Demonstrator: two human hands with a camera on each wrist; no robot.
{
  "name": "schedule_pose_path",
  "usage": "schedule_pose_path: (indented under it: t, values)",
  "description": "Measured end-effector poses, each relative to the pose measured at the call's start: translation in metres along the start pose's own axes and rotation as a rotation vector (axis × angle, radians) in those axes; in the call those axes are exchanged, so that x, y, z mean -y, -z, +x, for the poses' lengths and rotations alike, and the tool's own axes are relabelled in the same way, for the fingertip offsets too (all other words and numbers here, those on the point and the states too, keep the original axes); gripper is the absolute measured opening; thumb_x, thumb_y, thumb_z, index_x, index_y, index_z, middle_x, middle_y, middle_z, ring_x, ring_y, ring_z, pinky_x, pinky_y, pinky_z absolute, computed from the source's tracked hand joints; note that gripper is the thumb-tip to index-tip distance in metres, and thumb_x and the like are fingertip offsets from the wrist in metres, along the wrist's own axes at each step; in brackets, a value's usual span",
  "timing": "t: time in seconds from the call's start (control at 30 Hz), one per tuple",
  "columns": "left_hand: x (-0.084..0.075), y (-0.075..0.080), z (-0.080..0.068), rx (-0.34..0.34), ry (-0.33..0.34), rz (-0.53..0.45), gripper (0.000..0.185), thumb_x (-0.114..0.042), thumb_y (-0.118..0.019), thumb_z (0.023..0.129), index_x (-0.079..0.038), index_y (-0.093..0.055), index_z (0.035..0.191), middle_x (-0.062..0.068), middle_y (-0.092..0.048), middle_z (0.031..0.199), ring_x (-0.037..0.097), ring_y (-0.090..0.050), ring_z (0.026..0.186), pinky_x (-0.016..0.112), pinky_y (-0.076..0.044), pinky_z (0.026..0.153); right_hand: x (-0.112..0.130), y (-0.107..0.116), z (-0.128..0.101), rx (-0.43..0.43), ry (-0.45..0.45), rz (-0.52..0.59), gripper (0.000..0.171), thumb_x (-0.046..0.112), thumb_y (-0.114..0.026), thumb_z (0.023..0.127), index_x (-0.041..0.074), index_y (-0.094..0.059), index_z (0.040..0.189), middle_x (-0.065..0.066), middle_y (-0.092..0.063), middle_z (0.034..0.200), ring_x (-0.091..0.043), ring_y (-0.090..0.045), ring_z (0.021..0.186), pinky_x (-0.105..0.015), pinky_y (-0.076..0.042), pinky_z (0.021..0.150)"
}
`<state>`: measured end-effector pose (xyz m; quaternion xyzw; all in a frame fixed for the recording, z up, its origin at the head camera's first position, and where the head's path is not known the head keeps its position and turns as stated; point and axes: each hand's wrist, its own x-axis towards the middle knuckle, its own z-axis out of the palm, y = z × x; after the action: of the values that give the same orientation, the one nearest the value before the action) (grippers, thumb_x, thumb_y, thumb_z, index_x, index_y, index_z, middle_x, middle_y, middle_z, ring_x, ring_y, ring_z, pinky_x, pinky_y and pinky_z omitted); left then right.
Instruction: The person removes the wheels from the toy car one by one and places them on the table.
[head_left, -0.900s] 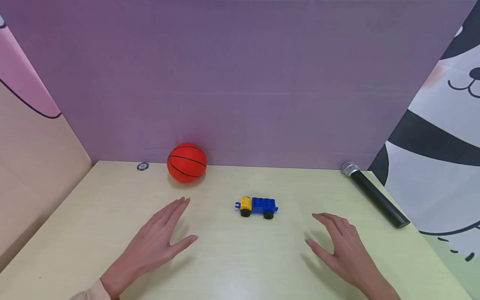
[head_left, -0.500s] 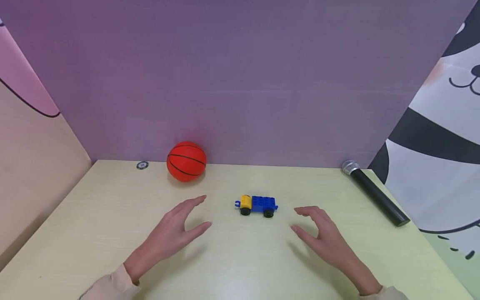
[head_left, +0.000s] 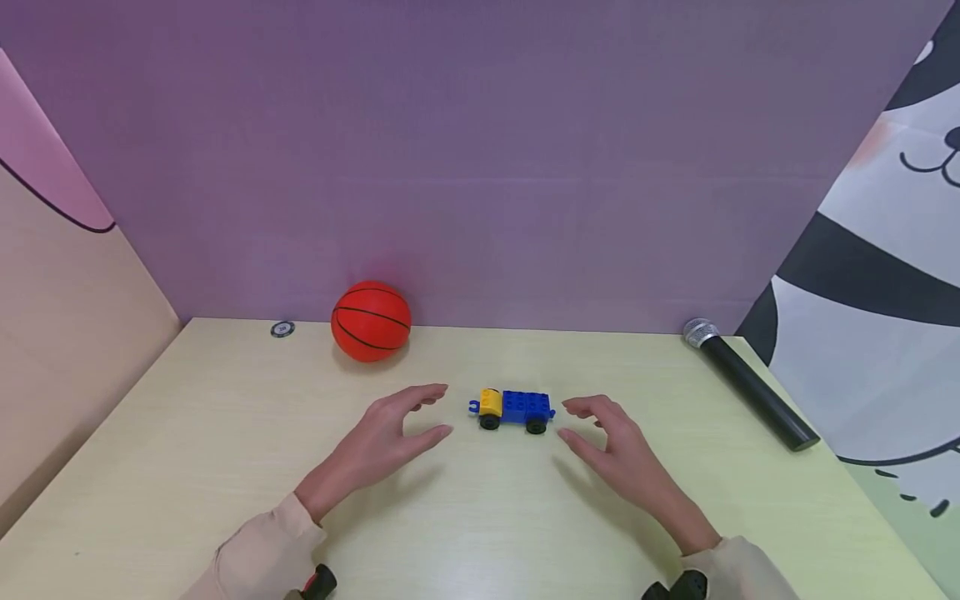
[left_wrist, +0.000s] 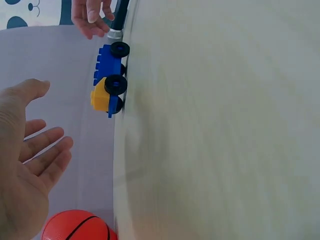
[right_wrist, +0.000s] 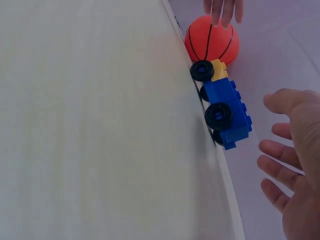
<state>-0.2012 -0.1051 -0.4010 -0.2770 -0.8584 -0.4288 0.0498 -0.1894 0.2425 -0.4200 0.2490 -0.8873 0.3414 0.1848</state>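
A toy truck [head_left: 516,408] made of building bricks, blue with a yellow cab, stands on its black wheels mid-table. My left hand [head_left: 382,440] hovers just left of its yellow cab, fingers relaxed and thumb apart. To the right of its blue end is my right hand [head_left: 617,450], held the same way. Neither hand touches the truck. The left wrist view has the truck [left_wrist: 109,75] beyond my left fingers [left_wrist: 47,145]. In the right wrist view the truck's blue end [right_wrist: 231,112] faces my right fingers [right_wrist: 280,160].
A red ball [head_left: 371,322] with black basketball lines sits at the back left, near a small round chip [head_left: 282,329]. A black microphone [head_left: 750,387] with a silver head lies along the right edge. A purple panel [head_left: 480,167] rises behind the table [head_left: 480,533].
Both hands have moved inward and slightly forward, toward the two ends of the truck. The truck, ball, chip and microphone have stayed in place.
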Motion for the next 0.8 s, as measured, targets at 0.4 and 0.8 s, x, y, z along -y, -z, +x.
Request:
schedule_pose_path:
  t: [0.4, 0.8]
  values:
    - [0.011, -0.017, 0.026, 0.072, -0.016, -0.051, 0.046, -0.017, -0.07, 0.101, -0.001, -0.059, 0.143, 0.015, -0.065, 0.136, 0.025, -0.068, 0.111, 0.042, -0.056, 0.094, 0.0, -0.012, 0.014, 0.042, -0.082, 0.065, 0.036, 0.008, -0.074, 0.096, -0.001, -0.063, 0.128, -0.015, -0.065, 0.124, -0.034, -0.061, 0.11, -0.057, -0.053, 0.088]
    - [0.014, -0.032, 0.04, 0.061, 0.03, -0.042, 0.046, -0.019, -0.072, 0.099, -0.001, -0.062, 0.14, 0.012, -0.068, 0.132, 0.029, -0.065, 0.116, 0.046, -0.053, 0.1, -0.003, -0.022, 0.022, 0.054, -0.11, 0.095, 0.036, 0.006, -0.074, 0.095, -0.001, -0.062, 0.129, -0.015, -0.064, 0.123, -0.034, -0.063, 0.11, -0.055, -0.053, 0.089]
